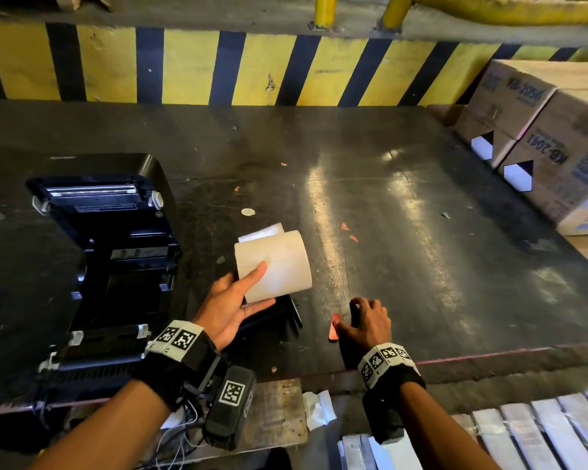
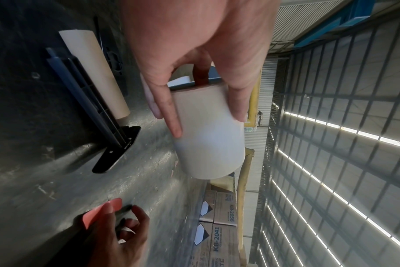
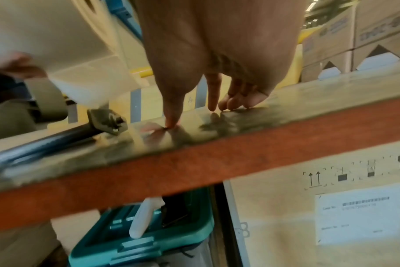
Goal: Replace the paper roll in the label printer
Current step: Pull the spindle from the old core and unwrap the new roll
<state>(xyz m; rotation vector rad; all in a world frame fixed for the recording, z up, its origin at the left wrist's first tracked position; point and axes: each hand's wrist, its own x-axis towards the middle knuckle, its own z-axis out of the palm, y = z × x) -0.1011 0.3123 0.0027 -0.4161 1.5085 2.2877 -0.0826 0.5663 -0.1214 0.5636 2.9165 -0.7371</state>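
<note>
My left hand (image 1: 265, 284) grips a full white paper roll (image 1: 274, 266) just above the dark table (image 1: 421, 232), thumb on its near side and fingers under it; the left wrist view shows the roll (image 2: 210, 140) wrapped by that hand (image 2: 208, 124). Under the roll lies a black spindle (image 1: 291, 315) beside an empty brown core (image 2: 94, 72). The black label printer (image 1: 109, 266) stands lid-up at the left, its roll bay empty. My right hand (image 1: 357, 310) rests its fingertips (image 3: 213, 106) on the table, thumb on a small red piece (image 1: 334, 329).
Stacked cartons (image 1: 540, 147) stand at the back right. A yellow and black striped wall (image 1: 252, 69) closes the back. The table's red front edge (image 3: 194, 162) runs below my hands. Under it sit a green crate (image 3: 149, 243) and a labelled carton (image 3: 331, 207).
</note>
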